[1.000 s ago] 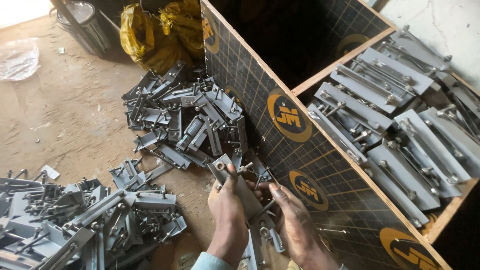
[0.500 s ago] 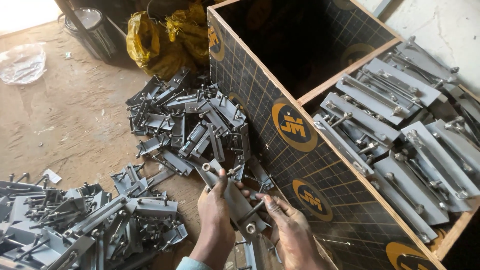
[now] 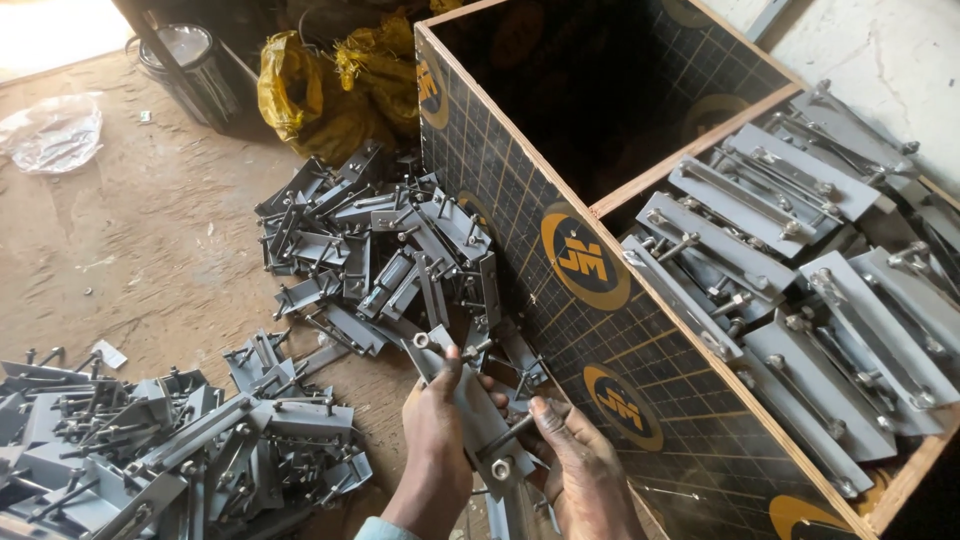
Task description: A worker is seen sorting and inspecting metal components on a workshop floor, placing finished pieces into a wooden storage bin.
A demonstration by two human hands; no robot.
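Observation:
My left hand (image 3: 438, 440) and my right hand (image 3: 578, 468) together hold one grey metal bracket plate (image 3: 470, 405) with bolts at its ends, low in the middle of the view. The left thumb presses on the plate's upper part. The right fingers grip its lower end by a bolt and nut. Just beyond the hands lies a pile of the same grey bolted brackets (image 3: 375, 250) on the floor. To the right stands a big dark plywood box (image 3: 560, 240) with yellow round marks. Its near compartment holds stacked brackets (image 3: 790, 270).
A second heap of brackets (image 3: 150, 450) lies at the lower left. A dark metal bucket (image 3: 190, 65), yellow sacks (image 3: 320, 85) and a clear plastic bag (image 3: 55, 130) sit at the back. The box's far compartment (image 3: 600, 80) is dark inside. The floor (image 3: 150, 250) is dusty brown.
Both hands have lifted the bracket a little and shifted it slightly right. The camera view has tilted, so the box and piles sit lower in the picture.

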